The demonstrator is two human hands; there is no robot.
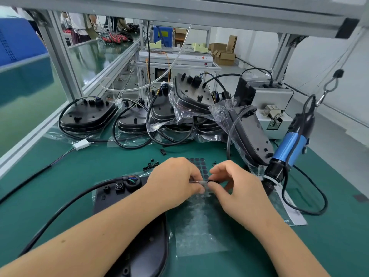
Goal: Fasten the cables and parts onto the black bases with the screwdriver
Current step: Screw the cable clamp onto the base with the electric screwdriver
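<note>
Left hand [175, 179]: fingers curled, pinching a small clear-and-black part [201, 181] at the fingertips. Right hand [233, 183]: thumb and forefinger pinching the same part from the other side. Black base [143, 250] with its cable [65, 206]: flat on the green mat [60, 176], under the left forearm. Blue screwdriver [287, 150]: hanging at right, untouched. Loose screws [150, 164]: beyond the hands.

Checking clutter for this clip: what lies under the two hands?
Under the left hand and right hand: a clear plastic bag, a sheet of black round pads partly covered, and the near black base.
</note>
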